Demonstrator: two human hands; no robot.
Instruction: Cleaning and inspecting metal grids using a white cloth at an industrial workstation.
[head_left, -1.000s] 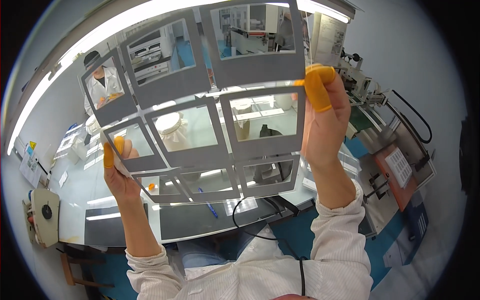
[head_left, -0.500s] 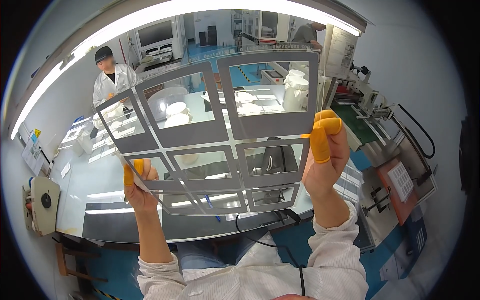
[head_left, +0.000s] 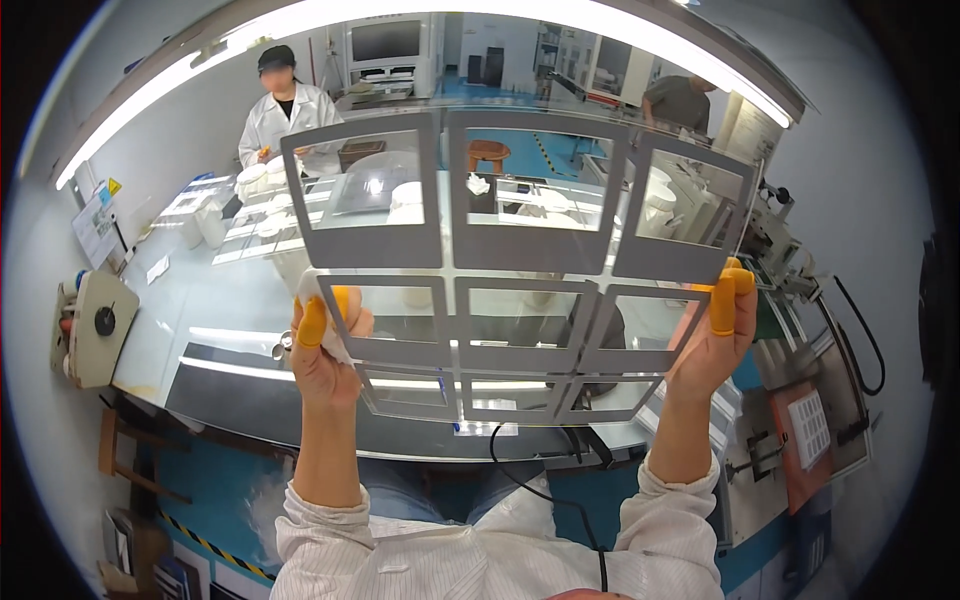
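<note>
Transparent sheet (head_left: 500,270) w/ grey window frames is held up in front of the face, above the workbench (head_left: 200,330). Left hand (head_left: 322,350) and right hand (head_left: 715,335) pinch opposite edges, probably to keep it flat and unsmudged.

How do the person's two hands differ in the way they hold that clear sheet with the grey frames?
The left hand grips the sheet at its left edge, lower in the picture, with a bit of white cloth pinched against it; the right hand grips the right edge, higher up, with no cloth visible. Both wear orange finger covers and white sleeves, and both hold the sheet raised before the camera.
</note>
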